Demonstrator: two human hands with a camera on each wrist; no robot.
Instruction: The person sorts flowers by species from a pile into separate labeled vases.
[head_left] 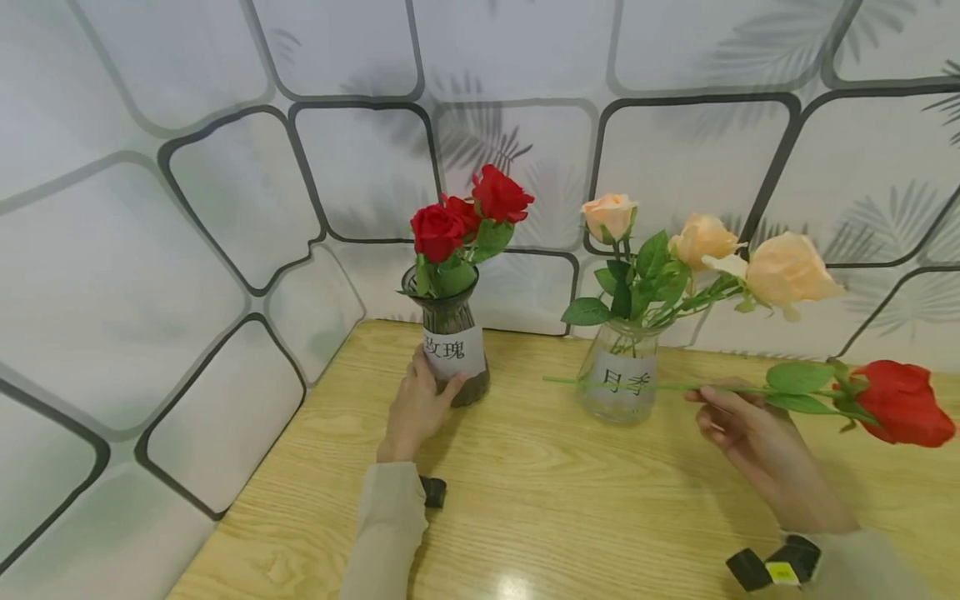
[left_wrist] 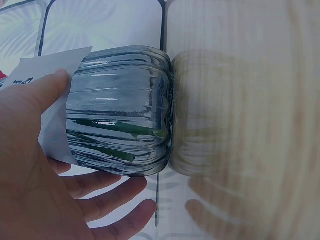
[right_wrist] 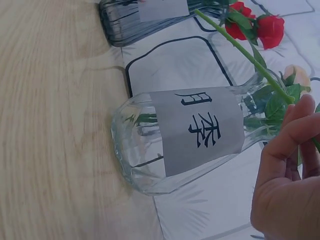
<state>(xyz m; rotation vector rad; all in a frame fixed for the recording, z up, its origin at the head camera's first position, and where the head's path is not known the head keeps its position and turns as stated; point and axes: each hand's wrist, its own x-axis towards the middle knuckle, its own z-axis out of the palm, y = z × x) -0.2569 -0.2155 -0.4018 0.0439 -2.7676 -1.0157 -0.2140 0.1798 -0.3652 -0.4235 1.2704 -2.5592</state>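
My left hand (head_left: pixel 417 406) holds the dark glass vase (head_left: pixel 471 388) low on its body. In the left wrist view, its thumb lies on the white paper label (left_wrist: pixel 57 120) and the other fingers reach round the side. Red roses (head_left: pixel 438 233) stand in this vase. My right hand (head_left: pixel 757 442) pinches the green stem (right_wrist: pixel 240 47) of a single red rose (head_left: pixel 903 404), held sideways with the bloom to the right. In the head view the stem crosses in front of the clear glass vase (head_left: pixel 617 406), which carries a label and holds peach-coloured roses (head_left: pixel 791 271).
Both vases stand on a light wood table (head_left: pixel 517 492), near its back edge. Behind and to the left rises a pale wall covering (head_left: pixel 360 167) with dark outlines and leaf shadows. Each wrist wears a black strap (head_left: pixel 795 558).
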